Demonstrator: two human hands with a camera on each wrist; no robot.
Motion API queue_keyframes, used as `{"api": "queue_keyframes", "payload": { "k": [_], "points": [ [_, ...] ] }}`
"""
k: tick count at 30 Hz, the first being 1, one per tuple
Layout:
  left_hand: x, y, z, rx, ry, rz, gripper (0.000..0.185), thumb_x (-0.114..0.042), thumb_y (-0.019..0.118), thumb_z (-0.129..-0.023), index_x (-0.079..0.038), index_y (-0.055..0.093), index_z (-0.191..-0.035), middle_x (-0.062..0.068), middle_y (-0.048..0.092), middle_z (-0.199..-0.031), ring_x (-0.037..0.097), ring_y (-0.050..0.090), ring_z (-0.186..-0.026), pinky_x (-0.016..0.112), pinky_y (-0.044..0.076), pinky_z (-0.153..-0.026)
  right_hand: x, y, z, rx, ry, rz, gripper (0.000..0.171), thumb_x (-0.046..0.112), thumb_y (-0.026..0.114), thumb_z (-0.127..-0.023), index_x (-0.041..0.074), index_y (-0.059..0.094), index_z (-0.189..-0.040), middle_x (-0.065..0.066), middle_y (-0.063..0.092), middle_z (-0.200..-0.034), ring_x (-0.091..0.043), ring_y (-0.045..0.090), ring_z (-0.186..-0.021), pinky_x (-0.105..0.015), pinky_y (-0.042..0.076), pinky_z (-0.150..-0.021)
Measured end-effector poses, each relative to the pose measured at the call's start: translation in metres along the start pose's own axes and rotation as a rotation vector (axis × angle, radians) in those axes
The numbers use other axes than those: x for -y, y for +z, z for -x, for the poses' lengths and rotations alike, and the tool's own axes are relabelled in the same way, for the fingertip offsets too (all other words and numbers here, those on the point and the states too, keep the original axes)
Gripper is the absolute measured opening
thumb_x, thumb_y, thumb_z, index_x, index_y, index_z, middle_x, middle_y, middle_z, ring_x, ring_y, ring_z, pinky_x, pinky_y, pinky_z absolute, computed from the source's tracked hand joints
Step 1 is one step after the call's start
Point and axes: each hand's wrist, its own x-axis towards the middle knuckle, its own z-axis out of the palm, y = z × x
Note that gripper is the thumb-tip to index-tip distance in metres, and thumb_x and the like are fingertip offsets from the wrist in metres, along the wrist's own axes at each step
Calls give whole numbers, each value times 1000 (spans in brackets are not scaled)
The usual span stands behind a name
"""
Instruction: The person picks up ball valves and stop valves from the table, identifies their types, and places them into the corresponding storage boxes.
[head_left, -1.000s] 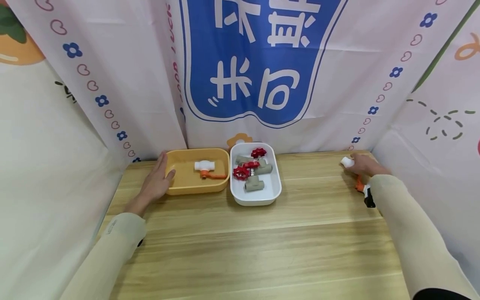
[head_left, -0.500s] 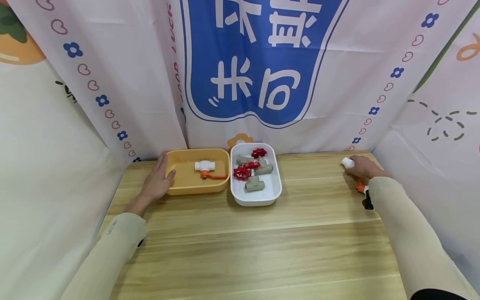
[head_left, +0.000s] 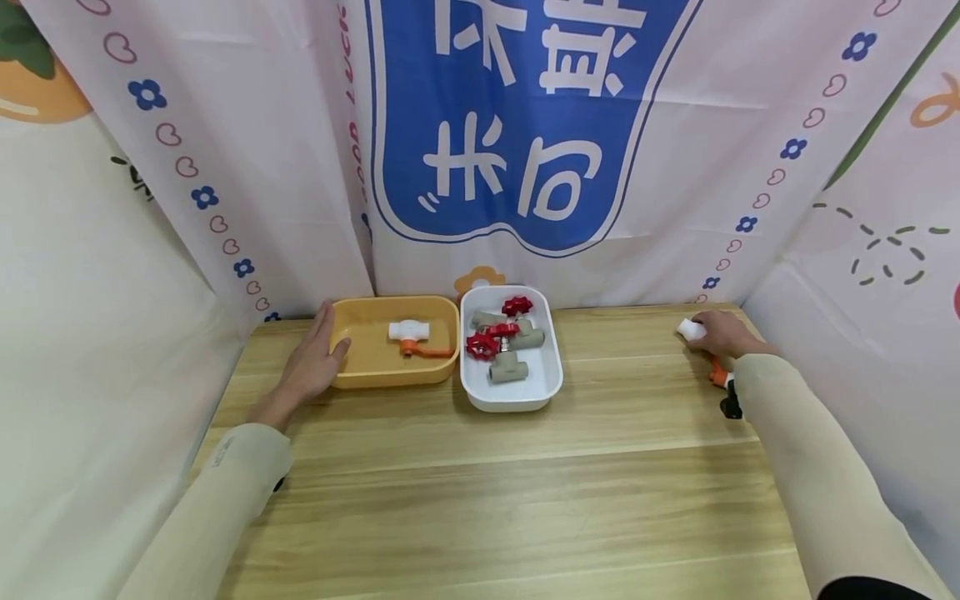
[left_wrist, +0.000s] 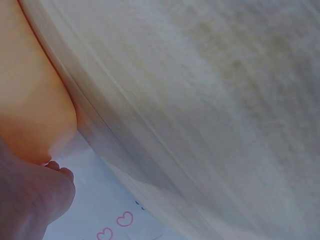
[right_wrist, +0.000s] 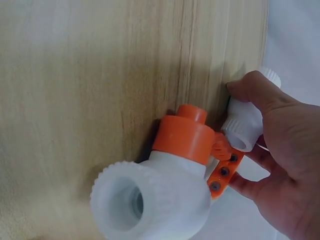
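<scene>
My right hand (head_left: 718,335) grips a white plastic ball valve (head_left: 691,330) with an orange handle (head_left: 717,372) at the far right of the wooden table, close to the curtain. The right wrist view shows the valve (right_wrist: 160,195) lying on the wood with my fingers (right_wrist: 252,92) curled round its far end. My left hand (head_left: 311,367) rests with straight fingers against the left wall of an orange tray (head_left: 375,371), thumb on its rim. Inside that tray lies another white valve (head_left: 408,332) with an orange handle. The left wrist view shows only the tray wall (left_wrist: 30,100) and blurred wood.
A white tray (head_left: 551,385) beside the orange one holds several grey valves with red handwheels (head_left: 497,342). Printed curtains close in the table at the back and both sides. The wooden tabletop (head_left: 510,492) stretches toward me.
My right hand and the valve in it have edged slightly left along the table. The left hand and both trays have not moved.
</scene>
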Motion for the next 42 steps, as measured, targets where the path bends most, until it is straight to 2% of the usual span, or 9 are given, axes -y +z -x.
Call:
{"api": "queue_keyframes", "payload": {
  "k": [7, 15, 20, 24, 28, 36, 42],
  "points": [
    [1, 1, 0, -1, 5, -14, 75, -28, 38, -115, 2, -8, -166, 17, -14, -176, 42, -4, -163, 63, 7, -130, 6, -1, 2, -13, -48, 14, 54, 14, 81, -88, -20, 62, -125, -35, 69, -115, -42, 61, -93, -60, 51, -89],
    [0, -1, 0, 3, 1, -4, 75, -29, 37, -115, 1, -9, -166, 15, -16, -176, 39, -6, -163, 62, 6, -131, 12, -5, -1, -69, -75, -13, 46, 18, 86, -85, -14, 69, -114, -24, 69, -101, -35, 60, -84, -52, 51, -80],
    [0, -1, -1, 4, 2, -7, 75, -29, 37, -115, 0, -10, -166, 16, -16, -176, 38, -7, -163, 62, 6, -131, 16, -7, -3, -104, -112, 1, 38, 10, 83, -84, -12, 67, -110, -24, 66, -97, -36, 59, -82, -54, 51, -79],
    [0, -1, -1, 4, 0, -9, 75, -29, 37, -115, 0, -10, -166, 15, -16, -176, 38, -7, -163, 62, 6, -131, 20, -10, -4, -130, -169, -6, 40, 5, 83, -80, -14, 67, -112, -28, 66, -99, -39, 60, -85, -58, 52, -82],
    [0, 0, 1, 0, -1, -9, 75, -29, 37, -115, 0, -10, -166, 15, -16, -176, 39, -6, -163, 62, 6, -130, 24, -14, -6, -154, -228, 13, 40, 2, 85, -77, -13, 70, -111, -25, 69, -95, -37, 62, -82, -57, 53, -79],
    [-2, -1, 1, -8, 8, 4, 75, -28, 38, -115, 1, -8, -166, 17, -13, -176, 39, -5, -163, 62, 6, -131, 36, -25, -7, -139, -220, 76, 50, 8, 87, -79, -10, 69, -122, -27, 67, -105, -38, 64, -88, -58, 55, -80],
    [-2, 0, 0, -8, 1, -8, 75, -29, 38, -115, 0, -8, -166, 16, -13, -177, 40, -4, -163, 61, 6, -131, 48, -30, -10, -142, -231, 67, 50, 5, 86, -79, -10, 69, -124, -28, 67, -111, -41, 65, -94, -61, 55, -87]
  ]
}}
